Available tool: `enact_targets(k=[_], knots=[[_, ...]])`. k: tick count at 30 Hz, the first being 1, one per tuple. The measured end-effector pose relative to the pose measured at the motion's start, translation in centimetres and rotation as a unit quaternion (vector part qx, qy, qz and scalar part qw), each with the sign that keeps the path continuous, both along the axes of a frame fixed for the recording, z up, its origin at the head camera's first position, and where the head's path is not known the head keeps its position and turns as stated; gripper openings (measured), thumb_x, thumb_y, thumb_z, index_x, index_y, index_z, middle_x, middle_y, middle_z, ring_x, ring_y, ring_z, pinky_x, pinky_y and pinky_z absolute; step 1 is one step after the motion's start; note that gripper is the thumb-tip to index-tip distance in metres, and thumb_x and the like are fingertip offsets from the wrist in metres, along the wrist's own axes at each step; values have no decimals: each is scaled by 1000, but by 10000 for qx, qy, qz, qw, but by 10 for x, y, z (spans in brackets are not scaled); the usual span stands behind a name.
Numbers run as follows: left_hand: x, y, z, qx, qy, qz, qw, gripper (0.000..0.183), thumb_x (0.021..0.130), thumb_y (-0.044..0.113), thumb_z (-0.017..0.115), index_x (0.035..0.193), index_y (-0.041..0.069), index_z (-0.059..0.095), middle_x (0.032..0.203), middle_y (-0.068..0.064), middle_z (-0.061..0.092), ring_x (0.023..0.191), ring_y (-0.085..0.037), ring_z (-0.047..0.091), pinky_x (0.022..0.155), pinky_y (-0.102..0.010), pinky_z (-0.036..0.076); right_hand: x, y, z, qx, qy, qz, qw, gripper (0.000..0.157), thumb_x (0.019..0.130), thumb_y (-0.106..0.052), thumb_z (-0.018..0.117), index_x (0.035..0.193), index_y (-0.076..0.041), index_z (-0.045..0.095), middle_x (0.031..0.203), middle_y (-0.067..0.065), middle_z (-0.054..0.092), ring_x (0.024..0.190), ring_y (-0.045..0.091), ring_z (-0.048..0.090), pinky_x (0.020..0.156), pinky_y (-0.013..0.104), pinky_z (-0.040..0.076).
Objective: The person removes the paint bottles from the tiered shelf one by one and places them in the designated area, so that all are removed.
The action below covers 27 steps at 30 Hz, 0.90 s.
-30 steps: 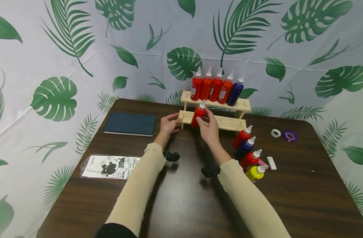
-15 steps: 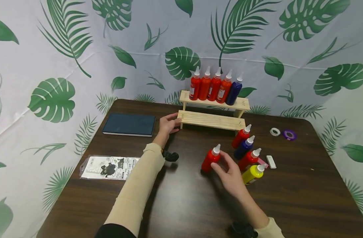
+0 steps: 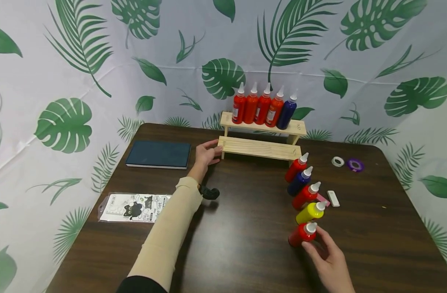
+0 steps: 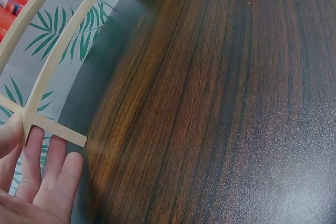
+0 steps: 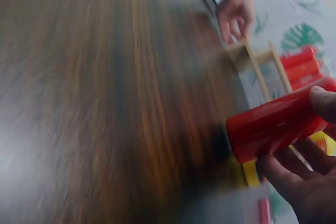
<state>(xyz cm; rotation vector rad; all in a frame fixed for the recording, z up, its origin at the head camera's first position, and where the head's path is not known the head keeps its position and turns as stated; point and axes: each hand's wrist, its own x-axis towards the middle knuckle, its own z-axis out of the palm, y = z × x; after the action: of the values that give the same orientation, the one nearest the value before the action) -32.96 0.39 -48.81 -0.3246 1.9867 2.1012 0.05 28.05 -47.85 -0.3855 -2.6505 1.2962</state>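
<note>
In the head view my right hand point(image 3: 331, 260) grips a red squeeze bottle point(image 3: 300, 235) with a white nozzle cap, at the near end of a row of bottles. The right wrist view shows that red bottle point(image 5: 278, 121) between thumb and fingers, its base standing out past them. At the left end of the two-step wooden rack point(image 3: 260, 148), my left hand point(image 3: 206, 154) holds the lower step. Seen from the left wrist, the thumb lies at the step's edge and the fingers point(image 4: 55, 166) are under it. The upper step bears several red bottles point(image 3: 250, 108) and one dark blue bottle point(image 3: 287, 113).
A red bottle point(image 3: 296, 169), a blue bottle point(image 3: 299, 182), another red bottle point(image 3: 305, 196) and a yellow bottle point(image 3: 310, 213) line the table's right side. Beyond them lie an eraser point(image 3: 333, 198) and two tape rolls point(image 3: 338, 161). A dark notebook point(image 3: 158, 154) and a ruler-set packet point(image 3: 133, 207) lie left.
My right hand has taken the red bottle off the lower step and carried it right and toward me, to beside the yellow bottle. My left hand stays on the rack.
</note>
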Motion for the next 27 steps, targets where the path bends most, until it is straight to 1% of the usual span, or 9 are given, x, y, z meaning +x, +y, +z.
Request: enact_targets(k=[2, 4, 7, 14, 16, 19, 21, 25, 27], knots=[[0, -1, 0, 1, 8, 9, 10000, 34, 88, 16, 70, 122, 17, 66, 108, -8, 69, 95, -23, 69, 75, -37, 58, 5, 6, 0, 26, -56, -306, 9995, 50, 90, -20, 68, 135, -7, 49, 133, 16, 54, 103, -17, 43, 78, 7, 47], [0, -1, 1, -3, 23, 18, 10000, 34, 89, 16, 70, 123, 17, 66, 109, -8, 69, 96, -23, 69, 76, -37, 58, 6, 11, 0, 1, -15, -541, 9985, 51, 90, -18, 68, 135, -6, 49, 133, 17, 53, 103, -18, 42, 76, 3, 44], [1, -1, 2, -2, 23, 25, 10000, 35, 88, 17, 70, 123, 17, 66, 110, -8, 68, 96, -24, 69, 77, -37, 57, 6, 15, 0, -25, 51, -786, 9969, 51, 90, -16, 68, 136, -6, 49, 134, 17, 53, 104, -15, 44, 76, 0, 41], [2, 0, 3, -15, -18, 12, 10000, 35, 89, 17, 70, 123, 17, 66, 111, -8, 67, 95, -22, 69, 77, -38, 57, 4, 17, -1, -57, -105, -1214, 9925, 52, 91, -19, 66, 139, -9, 46, 134, 12, 54, 114, 8, 53, 79, 0, 40], [3, 0, 4, -36, -21, 26, 10000, 34, 89, 16, 70, 123, 17, 66, 111, -8, 67, 94, -22, 69, 77, -38, 57, 3, 17, -2, -69, -135, -1243, 9921, 53, 92, -20, 65, 139, -9, 46, 134, 11, 54, 115, 12, 54, 80, 1, 40], [3, 0, 4, -71, -4, 61, 10000, 33, 89, 16, 70, 122, 17, 67, 109, -8, 68, 94, -23, 69, 78, -39, 57, 2, 17, -3, -112, -91, -1226, 9924, 52, 92, -20, 65, 139, -10, 46, 133, 11, 54, 111, 5, 53, 79, 1, 40], [4, 0, 4, -91, 18, 84, 9999, 33, 89, 16, 70, 122, 17, 67, 108, -8, 68, 94, -23, 69, 78, -39, 57, 1, 17, -3, -143, -121, -1181, 9928, 52, 92, -21, 65, 140, -11, 46, 134, 11, 53, 112, 7, 53, 80, 1, 40], [4, 1, 4, -114, 37, 103, 9999, 33, 89, 17, 70, 121, 17, 67, 109, -8, 67, 93, -22, 69, 77, -38, 57, -1, 18, -3, -234, -116, -1068, 9939, 53, 92, -21, 64, 140, -10, 45, 135, 13, 52, 111, 3, 51, 79, 0, 40], [4, 1, 4, -112, 28, 107, 9999, 33, 89, 17, 70, 122, 17, 67, 109, -8, 67, 94, -22, 69, 77, -38, 57, 0, 19, -3, -244, -74, -983, 9948, 54, 92, -21, 65, 140, -8, 44, 135, 15, 52, 108, -4, 49, 78, 0, 40]])
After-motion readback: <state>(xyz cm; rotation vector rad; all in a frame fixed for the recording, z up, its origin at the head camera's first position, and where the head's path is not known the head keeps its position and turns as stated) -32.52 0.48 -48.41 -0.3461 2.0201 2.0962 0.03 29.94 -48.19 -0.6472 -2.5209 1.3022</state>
